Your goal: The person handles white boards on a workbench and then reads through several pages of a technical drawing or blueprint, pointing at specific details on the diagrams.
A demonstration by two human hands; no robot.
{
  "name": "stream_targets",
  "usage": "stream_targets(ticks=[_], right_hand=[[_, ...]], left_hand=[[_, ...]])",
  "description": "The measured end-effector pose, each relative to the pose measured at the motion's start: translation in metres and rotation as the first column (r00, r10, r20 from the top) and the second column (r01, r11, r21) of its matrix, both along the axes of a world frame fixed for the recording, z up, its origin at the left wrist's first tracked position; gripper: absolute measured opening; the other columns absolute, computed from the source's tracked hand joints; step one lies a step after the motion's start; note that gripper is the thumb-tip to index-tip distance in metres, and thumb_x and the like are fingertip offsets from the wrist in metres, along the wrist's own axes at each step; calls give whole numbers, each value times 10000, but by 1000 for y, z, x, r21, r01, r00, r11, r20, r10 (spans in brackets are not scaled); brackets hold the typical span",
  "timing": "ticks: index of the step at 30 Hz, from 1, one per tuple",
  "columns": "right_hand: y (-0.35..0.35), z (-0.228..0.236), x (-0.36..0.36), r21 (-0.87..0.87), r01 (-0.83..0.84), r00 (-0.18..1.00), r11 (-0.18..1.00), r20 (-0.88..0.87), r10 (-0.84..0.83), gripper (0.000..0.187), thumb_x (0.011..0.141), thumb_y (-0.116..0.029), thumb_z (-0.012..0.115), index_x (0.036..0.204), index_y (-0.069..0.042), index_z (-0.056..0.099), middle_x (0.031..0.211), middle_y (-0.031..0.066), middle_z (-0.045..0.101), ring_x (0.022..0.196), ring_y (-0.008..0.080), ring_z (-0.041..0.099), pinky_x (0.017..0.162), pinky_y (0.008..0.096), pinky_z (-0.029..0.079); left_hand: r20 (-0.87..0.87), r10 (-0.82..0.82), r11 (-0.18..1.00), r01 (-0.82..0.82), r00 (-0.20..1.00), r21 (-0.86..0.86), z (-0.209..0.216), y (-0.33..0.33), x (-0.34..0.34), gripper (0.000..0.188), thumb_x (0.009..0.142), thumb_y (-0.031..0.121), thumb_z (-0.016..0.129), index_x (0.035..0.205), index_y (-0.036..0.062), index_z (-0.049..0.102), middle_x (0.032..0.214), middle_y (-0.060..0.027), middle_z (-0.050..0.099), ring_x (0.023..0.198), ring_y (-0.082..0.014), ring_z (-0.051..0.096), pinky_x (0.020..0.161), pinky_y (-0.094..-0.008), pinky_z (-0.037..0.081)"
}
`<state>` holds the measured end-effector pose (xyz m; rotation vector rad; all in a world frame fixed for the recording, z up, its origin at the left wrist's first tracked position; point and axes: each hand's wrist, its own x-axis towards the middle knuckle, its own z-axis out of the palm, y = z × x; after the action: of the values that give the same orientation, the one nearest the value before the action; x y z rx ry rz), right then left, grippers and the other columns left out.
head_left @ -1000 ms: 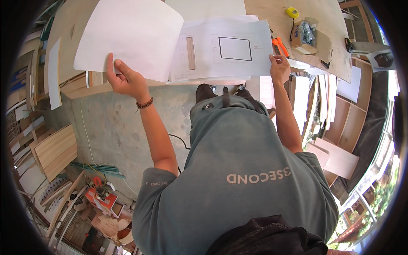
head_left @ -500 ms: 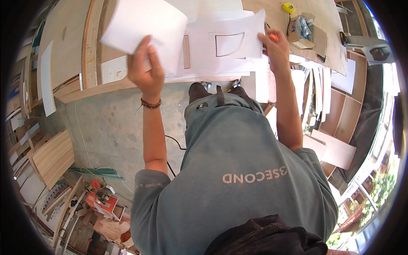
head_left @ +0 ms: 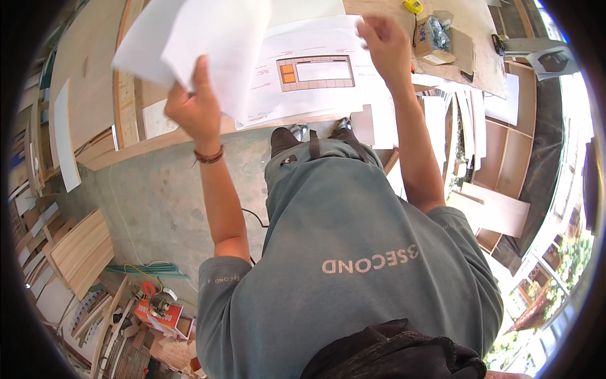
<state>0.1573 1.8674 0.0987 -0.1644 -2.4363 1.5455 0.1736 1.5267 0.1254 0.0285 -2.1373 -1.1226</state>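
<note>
My left hand grips several white paper sheets, thumb on top, holding them lifted and curled over to the left. Beneath them on the workbench lies a printed drawing sheet. It carries a rectangular plan with a tan border, an orange block at its left end and small red notes around it. The lifted pages hide the left part of this sheet. At its far right corner, my right hand is closed, with curled, slightly blurred fingers pinching the paper's edge.
On the wooden workbench, an open cardboard box with a plastic bag inside and a yellow tape measure sit at the far right. Boards lean below. A red box and wood scraps lie at lower left.
The sheet with the black outlined shape has been turned away, and the coloured plan now shows. My left hand moved left and nearer with the lifted pages; my right hand moved left and farther.
</note>
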Motion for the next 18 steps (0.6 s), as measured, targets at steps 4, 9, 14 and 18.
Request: stream_targets(ticks=[4, 9, 14, 18], right_hand=[[90, -140, 70, 627, 202, 844, 752, 278, -458, 618, 846, -412, 834, 1320, -56, 657, 1205, 157, 748, 1134, 333, 707, 1010, 434, 534], [97, -166, 110, 335, 298, 648, 894, 617, -447, 710, 768, -380, 916, 1341, -59, 645, 1150, 137, 770, 1074, 291, 728, 942, 416, 556], [98, -148, 108, 355, 335, 705, 873, 520, -482, 540, 772, -328, 939, 1163, -14, 737, 970, 105, 806, 903, 193, 766, 810, 363, 590], [106, -128, 101, 355, 320, 710, 878, 524, -471, 378, 811, -341, 897, 1056, -74, 787, 932, 68, 811, 897, 200, 766, 797, 381, 578]], left_hand=[[-3, 97, 976, -94, 995, 199, 3, -16, 1, 273, 953, 214, 840, 957, -58, 818, 859, -82, 815, 699, -86, 695, 643, -245, 530], [-260, 191, 978, -160, 947, 134, -4, -21, -4, 400, 1010, 156, 755, 1283, -120, 656, 1229, -184, 733, 953, -181, 722, 815, -306, 602], [-570, 154, 935, -306, 807, -181, -5, 0, -27, 457, 1047, 102, 666, 1421, -114, 516, 1432, -240, 612, 1106, -273, 714, 930, -355, 619], [-248, -95, 854, -49, 964, -519, -4, 4, -15, 278, 1062, 36, 586, 1320, -27, 669, 1273, -131, 756, 1055, -291, 751, 877, -350, 628]])
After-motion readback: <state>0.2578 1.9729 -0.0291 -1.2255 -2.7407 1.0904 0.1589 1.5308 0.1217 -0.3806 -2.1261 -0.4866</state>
